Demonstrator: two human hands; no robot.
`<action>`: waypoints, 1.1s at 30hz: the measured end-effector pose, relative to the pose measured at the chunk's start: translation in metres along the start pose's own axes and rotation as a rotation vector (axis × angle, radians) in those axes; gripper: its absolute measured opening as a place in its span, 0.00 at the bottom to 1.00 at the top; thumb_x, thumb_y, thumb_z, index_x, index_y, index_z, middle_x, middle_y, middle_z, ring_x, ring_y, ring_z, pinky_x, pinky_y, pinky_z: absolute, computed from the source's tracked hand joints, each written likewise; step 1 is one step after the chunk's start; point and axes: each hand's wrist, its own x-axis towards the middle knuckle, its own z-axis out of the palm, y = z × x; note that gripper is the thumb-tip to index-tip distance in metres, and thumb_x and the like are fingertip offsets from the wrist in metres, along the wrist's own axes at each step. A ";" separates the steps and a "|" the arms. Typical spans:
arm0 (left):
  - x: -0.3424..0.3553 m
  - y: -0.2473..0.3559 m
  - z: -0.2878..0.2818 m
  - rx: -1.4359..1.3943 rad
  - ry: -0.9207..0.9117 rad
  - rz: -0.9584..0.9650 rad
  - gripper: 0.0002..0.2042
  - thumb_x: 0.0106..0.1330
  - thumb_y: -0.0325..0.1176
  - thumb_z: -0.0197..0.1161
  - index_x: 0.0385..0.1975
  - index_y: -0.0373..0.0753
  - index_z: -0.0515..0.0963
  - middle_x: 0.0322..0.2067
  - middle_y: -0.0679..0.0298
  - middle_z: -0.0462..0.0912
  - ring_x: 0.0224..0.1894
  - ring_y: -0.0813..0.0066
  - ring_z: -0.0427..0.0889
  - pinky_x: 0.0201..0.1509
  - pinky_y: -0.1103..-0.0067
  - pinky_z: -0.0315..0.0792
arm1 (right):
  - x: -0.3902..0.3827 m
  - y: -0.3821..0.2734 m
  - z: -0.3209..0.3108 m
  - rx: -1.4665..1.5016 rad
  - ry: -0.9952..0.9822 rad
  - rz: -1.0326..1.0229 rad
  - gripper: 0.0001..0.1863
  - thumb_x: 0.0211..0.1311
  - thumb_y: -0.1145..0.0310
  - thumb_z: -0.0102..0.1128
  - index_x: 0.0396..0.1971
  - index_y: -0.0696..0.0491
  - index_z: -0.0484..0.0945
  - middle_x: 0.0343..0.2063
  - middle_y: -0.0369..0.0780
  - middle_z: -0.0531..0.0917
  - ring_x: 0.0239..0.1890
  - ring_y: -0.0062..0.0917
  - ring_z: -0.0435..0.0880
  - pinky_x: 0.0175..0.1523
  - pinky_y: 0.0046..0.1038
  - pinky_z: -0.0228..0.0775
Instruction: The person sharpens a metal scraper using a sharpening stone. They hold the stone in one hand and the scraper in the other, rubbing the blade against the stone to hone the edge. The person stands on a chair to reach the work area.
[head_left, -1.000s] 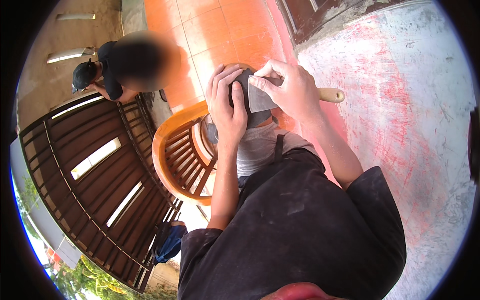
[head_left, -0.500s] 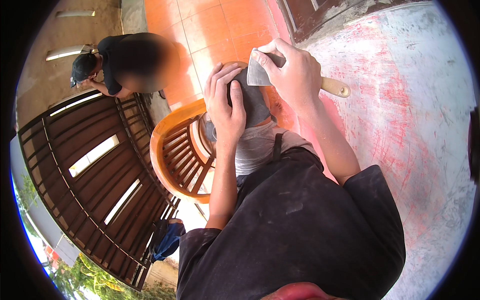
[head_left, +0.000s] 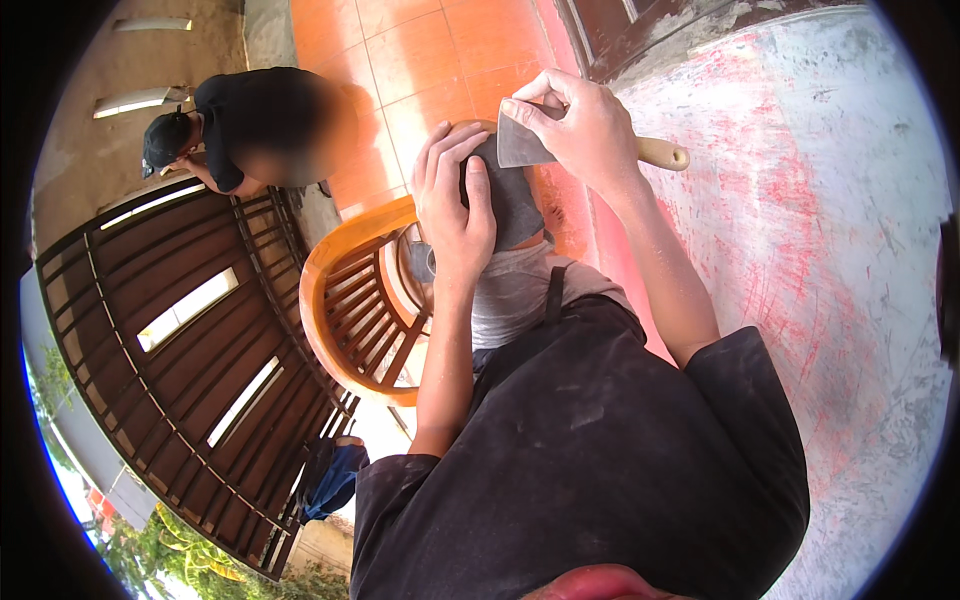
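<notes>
My right hand (head_left: pixel 585 130) grips a putty knife (head_left: pixel 525 145) by its broad grey metal blade, thumb on top. The knife's pale wooden handle (head_left: pixel 662 153) sticks out to the right behind the hand. Below the blade, a dark grey sheet (head_left: pixel 512 205) lies over my lap; the blade's left edge is over it, and I cannot tell whether they touch. My left hand (head_left: pixel 455 200) rests along the left side of the sheet, fingers stretched out and thumb apart, lying on it. Pale dust coats the fingers of both hands.
An orange wooden chair with slats (head_left: pixel 318 300) curves round my left side. A dark metal gate (head_left: pixel 160 370) stands further left, and a person in black (head_left: pixel 265 120) sits beyond it. Glossy orange tiles (head_left: pixel 415 60) lie ahead. A wall streaked white and red (head_left: pixel 780 250) rises at right.
My right hand has shifted slightly up and left, and the putty knife has turned a little, its handle end now higher and further left. The left hand has barely moved.
</notes>
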 end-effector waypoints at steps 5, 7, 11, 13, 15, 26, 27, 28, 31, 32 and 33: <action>0.001 0.000 0.000 0.005 -0.001 -0.001 0.12 0.78 0.28 0.55 0.53 0.35 0.84 0.57 0.54 0.87 0.70 0.46 0.76 0.78 0.57 0.61 | 0.005 -0.009 -0.002 -0.106 0.115 -0.011 0.14 0.71 0.52 0.73 0.36 0.47 0.88 0.29 0.35 0.93 0.31 0.29 0.92 0.38 0.33 0.78; 0.001 0.000 0.000 0.004 -0.005 0.007 0.12 0.78 0.28 0.55 0.53 0.35 0.84 0.57 0.54 0.87 0.70 0.46 0.76 0.78 0.57 0.62 | -0.006 -0.011 0.000 -0.121 0.192 -0.069 0.14 0.71 0.51 0.73 0.36 0.46 0.88 0.28 0.35 0.92 0.31 0.33 0.92 0.37 0.35 0.78; 0.000 -0.003 -0.002 -0.012 -0.006 0.006 0.12 0.78 0.28 0.55 0.53 0.35 0.84 0.57 0.54 0.87 0.70 0.45 0.76 0.78 0.56 0.62 | -0.034 -0.018 0.003 -0.107 0.077 -0.093 0.13 0.71 0.52 0.73 0.36 0.46 0.88 0.28 0.37 0.92 0.30 0.37 0.92 0.34 0.37 0.78; 0.000 -0.003 -0.002 -0.008 -0.004 -0.007 0.12 0.78 0.29 0.56 0.53 0.35 0.84 0.57 0.54 0.87 0.69 0.45 0.76 0.78 0.56 0.62 | -0.051 -0.021 0.003 -0.072 0.022 -0.088 0.12 0.70 0.53 0.73 0.36 0.46 0.88 0.27 0.37 0.91 0.29 0.38 0.91 0.34 0.37 0.79; 0.000 -0.003 -0.001 -0.010 -0.003 0.002 0.12 0.78 0.29 0.56 0.52 0.35 0.84 0.57 0.54 0.87 0.69 0.45 0.77 0.77 0.56 0.62 | -0.059 -0.026 0.001 -0.042 -0.043 -0.052 0.11 0.69 0.55 0.75 0.36 0.47 0.89 0.27 0.38 0.91 0.30 0.36 0.92 0.35 0.37 0.79; 0.004 -0.002 0.001 -0.001 -0.001 0.012 0.12 0.78 0.29 0.55 0.53 0.35 0.83 0.56 0.54 0.87 0.69 0.44 0.77 0.77 0.57 0.63 | -0.027 -0.011 -0.012 0.153 -0.301 0.082 0.13 0.66 0.55 0.77 0.34 0.49 0.90 0.29 0.35 0.91 0.34 0.25 0.90 0.44 0.31 0.78; 0.004 -0.002 0.001 0.000 -0.001 0.012 0.12 0.78 0.29 0.55 0.53 0.35 0.83 0.56 0.54 0.87 0.69 0.45 0.77 0.77 0.57 0.63 | -0.027 -0.011 -0.013 0.151 -0.308 0.085 0.12 0.67 0.55 0.77 0.35 0.49 0.90 0.29 0.35 0.91 0.34 0.24 0.90 0.44 0.31 0.78; 0.004 -0.002 0.002 0.001 -0.001 0.012 0.12 0.78 0.29 0.55 0.53 0.35 0.83 0.56 0.54 0.87 0.69 0.45 0.77 0.77 0.57 0.63 | -0.027 -0.006 -0.010 0.247 -0.320 0.080 0.11 0.68 0.59 0.77 0.35 0.52 0.89 0.28 0.34 0.89 0.32 0.19 0.86 0.41 0.27 0.75; 0.004 -0.001 0.002 0.004 -0.004 0.031 0.12 0.78 0.29 0.56 0.53 0.35 0.83 0.56 0.54 0.87 0.68 0.45 0.77 0.78 0.57 0.62 | -0.024 0.011 -0.003 0.480 -0.371 0.101 0.09 0.70 0.68 0.76 0.35 0.57 0.87 0.26 0.30 0.85 0.29 0.09 0.78 0.36 0.21 0.70; 0.003 0.000 0.002 0.008 -0.004 0.026 0.12 0.78 0.29 0.56 0.53 0.35 0.83 0.56 0.54 0.87 0.68 0.45 0.77 0.78 0.57 0.62 | -0.023 0.011 -0.005 0.522 -0.398 0.130 0.08 0.71 0.68 0.75 0.36 0.58 0.87 0.27 0.30 0.85 0.30 0.09 0.78 0.36 0.20 0.70; 0.002 0.001 0.002 0.012 -0.004 0.022 0.12 0.78 0.29 0.56 0.53 0.35 0.83 0.56 0.54 0.87 0.68 0.45 0.77 0.78 0.57 0.62 | -0.022 0.010 -0.006 0.564 -0.427 0.160 0.08 0.71 0.69 0.75 0.36 0.58 0.86 0.27 0.30 0.85 0.30 0.09 0.78 0.36 0.20 0.70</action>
